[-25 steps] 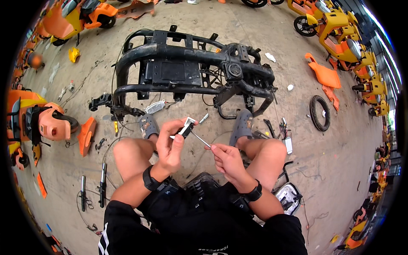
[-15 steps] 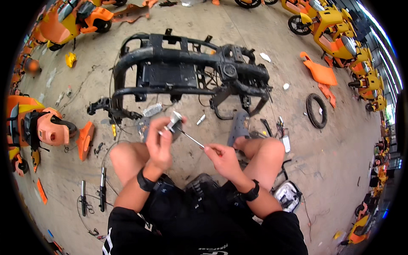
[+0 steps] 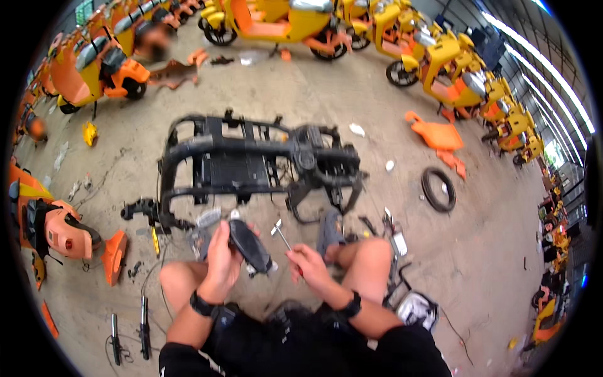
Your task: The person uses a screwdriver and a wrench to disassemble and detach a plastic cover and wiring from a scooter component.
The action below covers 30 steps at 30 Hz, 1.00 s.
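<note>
A dark, flat, oval-faced part (image 3: 249,245) with a pale piece at its lower end stands tilted in my left hand (image 3: 220,264), whose fingers are closed around its side. What the part is I cannot make out. My right hand (image 3: 309,267) is closed on a screwdriver (image 3: 284,240); its thin metal shaft points up and left, and a bit of red handle shows. The shaft's tip is apart from the dark part and overlaps a small silver piece (image 3: 277,225) on the floor. Beyond both hands lies a black scooter frame (image 3: 232,146).
Two fork tubes (image 3: 145,327) lie at the lower left, an orange panel (image 3: 114,257) above them. To the right are a tyre (image 3: 429,188), a larger orange panel (image 3: 440,134) and a white-lined shell (image 3: 418,311). Yellow and orange scooters (image 3: 276,28) line the far side.
My left hand has turned the part so its dark oval face shows. The screwdriver, which reached to the part before, is now away from it. The view has tilted up.
</note>
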Motion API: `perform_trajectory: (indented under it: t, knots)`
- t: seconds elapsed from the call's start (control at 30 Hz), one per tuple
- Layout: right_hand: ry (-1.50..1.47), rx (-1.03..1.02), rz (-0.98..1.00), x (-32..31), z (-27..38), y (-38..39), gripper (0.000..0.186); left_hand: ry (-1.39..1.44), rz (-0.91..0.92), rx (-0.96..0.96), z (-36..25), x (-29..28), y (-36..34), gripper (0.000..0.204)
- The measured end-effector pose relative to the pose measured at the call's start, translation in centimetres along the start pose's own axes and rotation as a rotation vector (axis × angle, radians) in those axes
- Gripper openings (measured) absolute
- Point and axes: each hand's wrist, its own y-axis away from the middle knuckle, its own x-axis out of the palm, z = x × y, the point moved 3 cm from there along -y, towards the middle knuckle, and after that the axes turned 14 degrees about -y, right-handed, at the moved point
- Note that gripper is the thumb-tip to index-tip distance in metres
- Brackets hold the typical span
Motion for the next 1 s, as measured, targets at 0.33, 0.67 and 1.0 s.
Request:
perform_trajectory:
  t: [0.33, 0.67, 1.0]
  knots:
    - [-0.198, 0.278, 0.035, 2.1, -0.7, 1.5, 0.036, 0.086, 0.121, -0.117, 2.0, 0.3, 0.2, 0.051]
    - [-0.39, 0.254, 0.108, 1.0, 0.5, 2.0, 0.028, -0.131, 0.249, -0.16, 1.6, 0.2, 1.4, 0.046]
    - [-0.476, 0.053, 0.208, -2.1, 3.4, 3.3, 0.035, -0.378, 0.725, -0.113, 3.5, 2.2, 1.8, 0.042]
